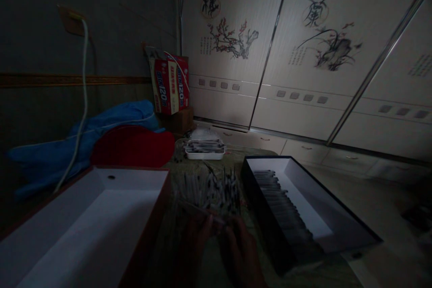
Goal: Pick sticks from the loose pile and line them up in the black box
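Observation:
In the dim head view, my left hand [197,234] is closed on a slim, pale, pen-like stick [195,209], slanting down to the right. My right hand [241,245] is beside it, its bent fingers closed around the stick's right end. Blur and darkness hide the fingertips. Just beyond both hands, many similar pen-like sticks [209,186] lie in a loose row on the table. To the right, a dark-sided box [312,193] with a white inside holds a long row of the same sticks [283,207] along its left side.
At left stands a large red-edged box [131,180] with a white inside. A white tray [205,155] of sticks sits at the table's far end. Behind are red cloth [133,146], blue fabric [111,119], a red carton [172,83] and a hanging white cable [84,76].

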`<action>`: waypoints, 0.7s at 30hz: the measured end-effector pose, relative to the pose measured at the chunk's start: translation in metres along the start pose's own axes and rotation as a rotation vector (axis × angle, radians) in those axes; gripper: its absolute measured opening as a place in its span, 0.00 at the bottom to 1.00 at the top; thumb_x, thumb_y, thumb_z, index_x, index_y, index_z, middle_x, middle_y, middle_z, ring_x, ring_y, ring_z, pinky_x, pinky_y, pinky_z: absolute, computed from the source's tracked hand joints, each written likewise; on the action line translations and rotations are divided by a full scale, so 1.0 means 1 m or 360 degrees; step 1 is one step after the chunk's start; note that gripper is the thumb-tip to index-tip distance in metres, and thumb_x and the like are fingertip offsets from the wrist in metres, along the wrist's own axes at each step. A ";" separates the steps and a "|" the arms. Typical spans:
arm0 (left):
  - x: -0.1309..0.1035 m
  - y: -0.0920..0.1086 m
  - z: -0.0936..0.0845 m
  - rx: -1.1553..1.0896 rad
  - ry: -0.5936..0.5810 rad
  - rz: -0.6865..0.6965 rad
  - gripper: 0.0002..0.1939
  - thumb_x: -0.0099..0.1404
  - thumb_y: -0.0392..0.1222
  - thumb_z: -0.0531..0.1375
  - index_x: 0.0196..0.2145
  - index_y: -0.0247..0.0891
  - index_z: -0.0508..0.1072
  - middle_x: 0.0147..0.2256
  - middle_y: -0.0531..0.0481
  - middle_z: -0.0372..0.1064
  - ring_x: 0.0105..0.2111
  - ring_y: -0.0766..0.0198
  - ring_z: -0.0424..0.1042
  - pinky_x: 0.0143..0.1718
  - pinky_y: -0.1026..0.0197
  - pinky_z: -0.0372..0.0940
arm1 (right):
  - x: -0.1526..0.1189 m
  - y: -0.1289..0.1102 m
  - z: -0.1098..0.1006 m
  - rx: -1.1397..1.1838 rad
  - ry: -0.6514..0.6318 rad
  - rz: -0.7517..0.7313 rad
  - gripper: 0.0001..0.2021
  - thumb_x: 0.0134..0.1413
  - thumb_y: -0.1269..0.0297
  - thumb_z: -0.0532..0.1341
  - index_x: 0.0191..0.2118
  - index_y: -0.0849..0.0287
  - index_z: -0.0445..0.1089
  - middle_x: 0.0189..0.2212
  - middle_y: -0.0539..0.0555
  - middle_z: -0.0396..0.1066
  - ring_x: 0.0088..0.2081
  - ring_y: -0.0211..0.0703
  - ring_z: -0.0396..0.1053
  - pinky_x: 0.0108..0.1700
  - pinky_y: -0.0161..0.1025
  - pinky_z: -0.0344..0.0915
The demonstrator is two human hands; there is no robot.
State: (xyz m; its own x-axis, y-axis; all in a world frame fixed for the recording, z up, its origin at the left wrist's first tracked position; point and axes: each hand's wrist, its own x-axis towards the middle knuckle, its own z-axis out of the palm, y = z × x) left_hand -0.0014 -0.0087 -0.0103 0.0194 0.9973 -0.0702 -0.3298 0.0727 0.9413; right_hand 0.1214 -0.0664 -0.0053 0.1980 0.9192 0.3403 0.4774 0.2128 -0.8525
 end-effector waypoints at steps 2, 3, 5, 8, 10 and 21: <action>-0.002 0.002 0.000 0.0057 -0.0026 0.0015 0.19 0.44 0.55 0.66 0.24 0.35 0.74 0.20 0.50 0.73 0.21 0.61 0.72 0.25 0.61 0.68 | -0.001 0.002 0.001 -0.0026 0.0095 -0.0031 0.18 0.59 0.50 0.49 0.36 0.54 0.71 0.32 0.53 0.74 0.33 0.41 0.72 0.34 0.32 0.67; -0.004 0.003 0.000 0.0094 -0.0034 0.0033 0.19 0.45 0.55 0.66 0.25 0.35 0.75 0.21 0.50 0.74 0.22 0.61 0.72 0.25 0.62 0.68 | -0.002 0.005 0.001 -0.0056 0.0137 -0.0048 0.19 0.59 0.49 0.49 0.34 0.54 0.72 0.32 0.53 0.75 0.34 0.43 0.72 0.34 0.33 0.67; -0.005 0.004 0.000 0.0169 -0.0036 0.0053 0.19 0.46 0.55 0.64 0.26 0.35 0.75 0.22 0.49 0.74 0.23 0.61 0.73 0.25 0.62 0.68 | -0.005 0.012 0.001 -0.0122 0.0187 -0.0047 0.20 0.57 0.47 0.50 0.35 0.53 0.73 0.34 0.54 0.75 0.36 0.45 0.72 0.36 0.35 0.68; -0.003 0.003 -0.001 0.0227 0.0022 0.0035 0.19 0.45 0.56 0.64 0.26 0.35 0.75 0.23 0.48 0.75 0.24 0.59 0.74 0.27 0.61 0.69 | -0.007 0.015 0.002 -0.0157 0.0166 0.0021 0.20 0.56 0.47 0.52 0.44 0.56 0.71 0.38 0.55 0.75 0.40 0.45 0.72 0.39 0.35 0.68; -0.001 0.001 -0.001 0.0245 0.0046 0.0032 0.19 0.45 0.55 0.64 0.25 0.35 0.75 0.22 0.48 0.75 0.24 0.59 0.73 0.27 0.60 0.69 | -0.006 0.012 0.003 -0.0146 0.0129 0.0029 0.21 0.57 0.49 0.52 0.47 0.57 0.69 0.39 0.56 0.74 0.40 0.44 0.72 0.38 0.34 0.68; -0.013 0.001 -0.013 0.0436 0.0129 0.0034 0.12 0.56 0.47 0.62 0.35 0.36 0.73 0.39 0.48 0.72 0.39 0.57 0.71 0.38 0.56 0.68 | -0.003 0.006 0.004 -0.0188 0.0096 0.0000 0.18 0.58 0.49 0.50 0.40 0.55 0.70 0.35 0.54 0.74 0.35 0.42 0.72 0.32 0.32 0.67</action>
State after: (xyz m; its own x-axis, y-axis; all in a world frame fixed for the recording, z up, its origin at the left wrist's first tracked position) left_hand -0.0141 -0.0214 -0.0132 -0.0641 0.9958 -0.0652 -0.0618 0.0613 0.9962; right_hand 0.1205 -0.0663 -0.0130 0.2473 0.8970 0.3664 0.5743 0.1689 -0.8010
